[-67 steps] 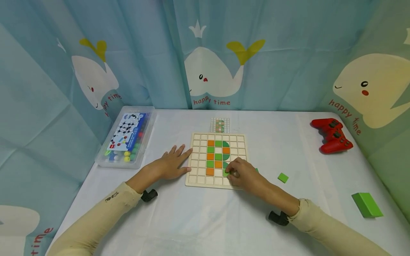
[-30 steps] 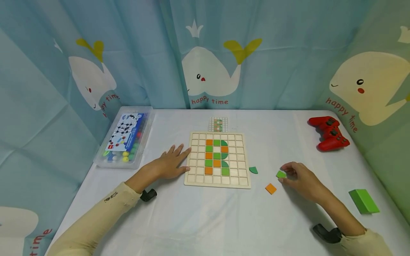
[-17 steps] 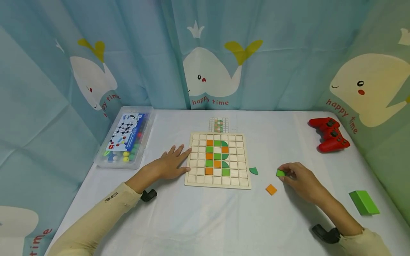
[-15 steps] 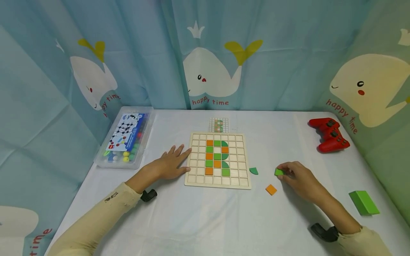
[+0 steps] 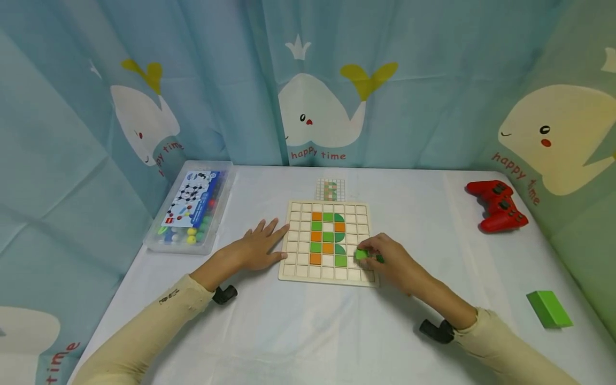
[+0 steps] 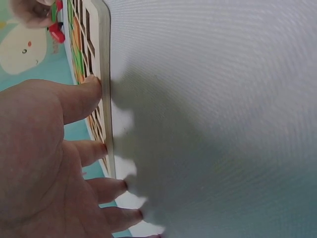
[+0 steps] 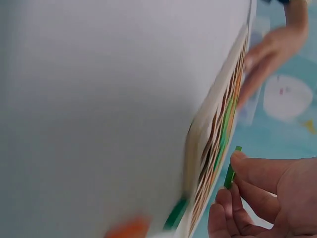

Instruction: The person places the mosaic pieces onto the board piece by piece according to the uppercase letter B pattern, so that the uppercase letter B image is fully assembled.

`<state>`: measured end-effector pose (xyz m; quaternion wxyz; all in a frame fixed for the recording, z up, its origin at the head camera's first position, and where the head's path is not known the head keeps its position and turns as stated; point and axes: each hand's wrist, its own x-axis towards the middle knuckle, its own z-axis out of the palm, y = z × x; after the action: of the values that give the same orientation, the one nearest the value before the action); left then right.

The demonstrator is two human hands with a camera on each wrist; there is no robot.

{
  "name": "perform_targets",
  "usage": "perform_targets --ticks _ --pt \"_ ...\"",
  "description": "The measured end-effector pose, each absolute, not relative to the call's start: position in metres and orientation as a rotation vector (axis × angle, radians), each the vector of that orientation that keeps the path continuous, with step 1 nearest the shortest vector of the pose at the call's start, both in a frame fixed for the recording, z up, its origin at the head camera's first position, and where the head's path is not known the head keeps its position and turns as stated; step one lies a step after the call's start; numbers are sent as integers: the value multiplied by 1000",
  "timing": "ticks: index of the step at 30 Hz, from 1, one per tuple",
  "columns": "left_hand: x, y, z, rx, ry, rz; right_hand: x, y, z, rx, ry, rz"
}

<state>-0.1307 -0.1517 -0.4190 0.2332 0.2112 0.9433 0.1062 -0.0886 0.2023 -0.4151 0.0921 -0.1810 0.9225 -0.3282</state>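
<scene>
A wooden grid board [image 5: 298, 271] lies mid-table, with orange squares, light green squares and dark green quarter-circles set in its cells. My left hand [image 5: 257, 248] lies spread at its left side, thumb and index fingertip on the edge; the left wrist view shows these fingers [image 6: 84, 101] straight. My right hand [image 5: 392, 262] pinches a light green square tile [image 5: 361, 254] between thumb and fingers, over the right part of the board. In the right wrist view the tile [image 7: 230, 173] is seen edge-on, held above the grid. A dark green quarter-circle [image 5: 380, 259] shows partly behind the right hand.
A pattern card [image 5: 330, 190] lies just behind the board. A clear box of beads [image 5: 187, 208] stands at the left. A red game controller [image 5: 497, 206] and a green block [image 5: 549, 309] sit at the right. The orange tile [image 7: 130, 228] appears blurred in the right wrist view.
My right hand picked up the light green square from the table at the right and carried it left to over the board. My left hand has stayed at the board's edge.
</scene>
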Motion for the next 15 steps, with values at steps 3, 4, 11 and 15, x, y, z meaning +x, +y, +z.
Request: perform_targets --ticks 3,4,11,15 --pt "-131 -152 -420 585 2591 290 -89 179 -418 -634 2719 -968" --pt "-131 -152 -420 588 2589 292 -88 171 -419 -660 2712 -968" --pt "-132 -155 -422 609 2588 310 -81 132 -424 -781 2657 -945" --pt "-132 -155 -422 614 2591 318 -79 120 -428 -840 2673 -915"
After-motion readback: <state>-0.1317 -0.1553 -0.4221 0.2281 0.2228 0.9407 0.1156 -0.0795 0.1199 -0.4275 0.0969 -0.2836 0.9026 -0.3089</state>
